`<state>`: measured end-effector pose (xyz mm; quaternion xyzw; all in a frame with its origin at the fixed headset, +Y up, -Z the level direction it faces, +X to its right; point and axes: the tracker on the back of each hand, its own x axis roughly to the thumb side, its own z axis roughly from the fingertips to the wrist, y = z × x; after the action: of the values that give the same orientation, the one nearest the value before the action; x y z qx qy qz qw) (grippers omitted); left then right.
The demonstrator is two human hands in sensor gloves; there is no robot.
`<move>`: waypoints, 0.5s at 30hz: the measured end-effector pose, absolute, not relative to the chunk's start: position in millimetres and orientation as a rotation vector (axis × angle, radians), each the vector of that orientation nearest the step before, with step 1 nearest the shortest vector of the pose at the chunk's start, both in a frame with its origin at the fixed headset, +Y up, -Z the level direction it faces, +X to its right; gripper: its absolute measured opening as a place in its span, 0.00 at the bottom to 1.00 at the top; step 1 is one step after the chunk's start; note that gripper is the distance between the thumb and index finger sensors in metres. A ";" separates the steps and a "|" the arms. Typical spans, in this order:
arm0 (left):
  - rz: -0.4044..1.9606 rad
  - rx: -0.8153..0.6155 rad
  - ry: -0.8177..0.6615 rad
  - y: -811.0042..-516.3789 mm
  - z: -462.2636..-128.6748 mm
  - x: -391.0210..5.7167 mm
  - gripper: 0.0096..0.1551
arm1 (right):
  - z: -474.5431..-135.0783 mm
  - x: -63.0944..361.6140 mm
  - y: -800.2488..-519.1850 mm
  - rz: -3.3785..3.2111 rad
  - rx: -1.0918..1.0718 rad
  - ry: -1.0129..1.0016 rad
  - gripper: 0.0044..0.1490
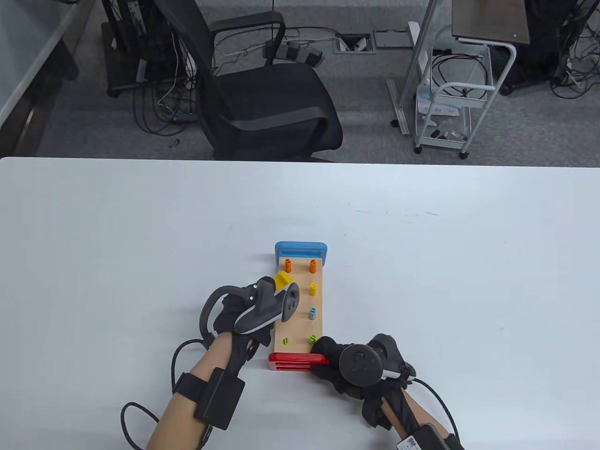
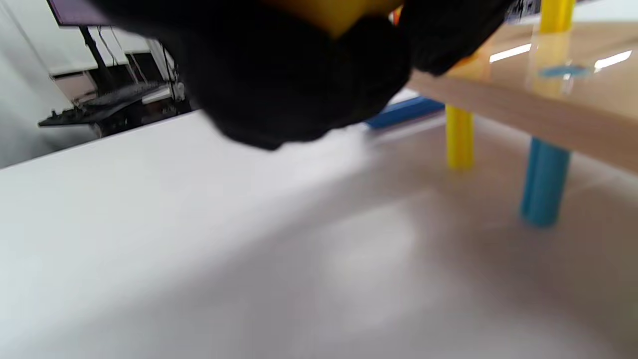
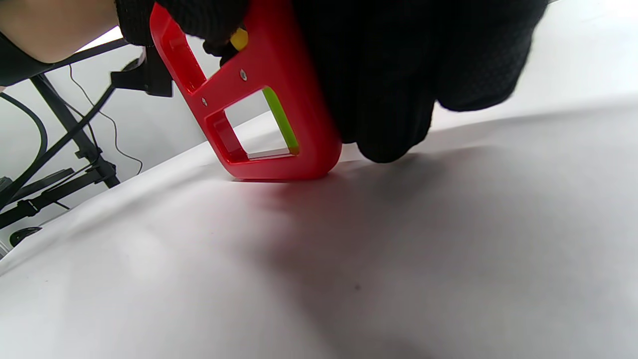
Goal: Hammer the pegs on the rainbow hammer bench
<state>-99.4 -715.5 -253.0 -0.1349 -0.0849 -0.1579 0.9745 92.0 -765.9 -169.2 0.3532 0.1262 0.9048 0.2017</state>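
The hammer bench (image 1: 302,328) lies on the white table, wooden top up, blue end (image 1: 301,248) far and red end (image 1: 295,362) near. Two orange pegs (image 1: 288,266), a yellow peg (image 1: 313,289), a blue peg (image 1: 312,314) and two green pegs (image 1: 313,338) stand in it. My left hand (image 1: 262,300) grips a yellow hammer (image 1: 282,280) over the bench's left side; its handle is hidden. In the left wrist view the glove (image 2: 299,75) wraps the yellow piece (image 2: 339,12), with the yellow peg (image 2: 458,137) and blue peg (image 2: 546,184) below the board. My right hand (image 1: 328,356) grips the red end (image 3: 279,164).
The white table (image 1: 140,258) spreads wide on all sides of the bench. A black office chair (image 1: 262,93) and a white cart (image 1: 450,93) stand beyond the table's far edge. Cables run from both wrists to the near edge.
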 end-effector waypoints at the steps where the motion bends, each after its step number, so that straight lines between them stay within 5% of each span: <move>1: -0.291 -0.236 -0.183 -714.6 -252.0 -101.3 0.30 | -169.2 91.9 -766.0 2.526 0.985 0.354 0.33; 12: -0.224 -0.235 -0.169 -717.7 -251.0 -107.5 0.31 | -169.2 91.7 -765.9 2.529 0.985 0.349 0.33; 15: -0.133 -0.253 -0.120 -717.7 -249.0 -114.5 0.38 | -169.1 91.7 -765.9 2.528 0.984 0.348 0.33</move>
<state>-114.5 -717.7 -249.0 -0.1258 -0.0600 -0.0661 0.9880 91.7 -765.9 -169.1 0.3525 0.1246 0.9053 0.2017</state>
